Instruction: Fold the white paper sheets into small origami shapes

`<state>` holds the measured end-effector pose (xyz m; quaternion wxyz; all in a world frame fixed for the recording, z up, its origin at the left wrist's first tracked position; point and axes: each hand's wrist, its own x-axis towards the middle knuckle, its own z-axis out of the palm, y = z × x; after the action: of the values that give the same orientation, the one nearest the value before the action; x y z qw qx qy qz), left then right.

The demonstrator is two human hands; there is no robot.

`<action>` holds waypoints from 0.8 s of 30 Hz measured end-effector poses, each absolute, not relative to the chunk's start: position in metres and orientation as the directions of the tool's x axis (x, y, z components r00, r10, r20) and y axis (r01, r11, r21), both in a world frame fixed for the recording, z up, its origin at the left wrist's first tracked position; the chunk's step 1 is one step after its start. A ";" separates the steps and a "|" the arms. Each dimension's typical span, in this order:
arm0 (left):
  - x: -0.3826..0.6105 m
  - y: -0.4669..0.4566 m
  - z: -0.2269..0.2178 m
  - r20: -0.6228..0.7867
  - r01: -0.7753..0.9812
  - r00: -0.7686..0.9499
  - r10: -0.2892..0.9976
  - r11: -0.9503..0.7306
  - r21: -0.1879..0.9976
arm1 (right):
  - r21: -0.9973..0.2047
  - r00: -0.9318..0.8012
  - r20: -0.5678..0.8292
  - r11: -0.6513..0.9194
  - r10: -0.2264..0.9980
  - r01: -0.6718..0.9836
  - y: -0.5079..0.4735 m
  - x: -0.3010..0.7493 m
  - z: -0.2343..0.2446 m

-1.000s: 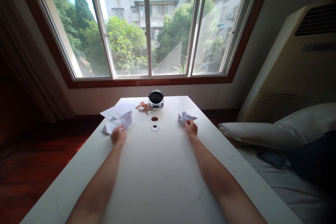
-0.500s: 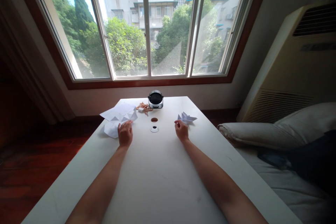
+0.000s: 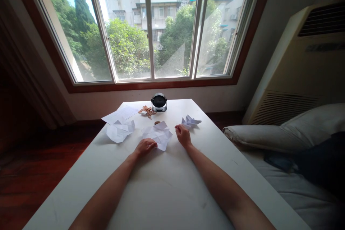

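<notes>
My left hand [image 3: 146, 146] grips the near left edge of a creased white sheet of paper [image 3: 161, 135], its fingers closed on it. The sheet spreads over the middle of the table, covering one of the round holes. Just right of it, my right hand [image 3: 183, 135] is closed with its fingertips together; whether anything is in them is too small to make out. Behind that hand lies a pointed folded-paper piece [image 3: 192, 121]. More creased paper [image 3: 120, 131] rests at the left.
A flat printed sheet [image 3: 119, 114] lies at the table's [image 3: 167, 194] far left. Near the back edge are a round black-and-silver device [image 3: 159, 102] and a coiled orange-brown cord [image 3: 147, 111]. A sofa [image 3: 253, 136] borders the right side, below a tall air conditioner [image 3: 293, 68].
My left hand has moved right from the paper pile, bringing a creased sheet to the middle. My right hand has shifted slightly left. The view has moved a little.
</notes>
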<state>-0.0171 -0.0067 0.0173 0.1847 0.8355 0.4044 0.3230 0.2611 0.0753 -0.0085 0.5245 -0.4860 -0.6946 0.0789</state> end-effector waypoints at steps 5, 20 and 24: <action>-0.023 0.002 0.011 0.401 0.319 0.225 0.888 -0.456 0.831 | -0.587 -0.118 0.688 0.645 0.716 0.488 0.066 0.256 0.002; -0.029 0.011 -0.011 0.340 0.858 0.184 0.922 -0.320 0.403 | -0.462 -0.470 0.507 0.688 0.722 0.559 0.059 0.244 -0.007; -0.031 0.011 -0.011 0.288 0.883 0.139 0.948 -0.250 0.398 | -0.398 -0.556 0.443 0.710 0.703 0.581 0.058 0.243 -0.008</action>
<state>-0.0310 0.0112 -0.0108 0.0663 0.7517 0.6087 0.2451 0.2433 0.0583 -0.0077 0.2960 -0.3663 -0.8761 0.1034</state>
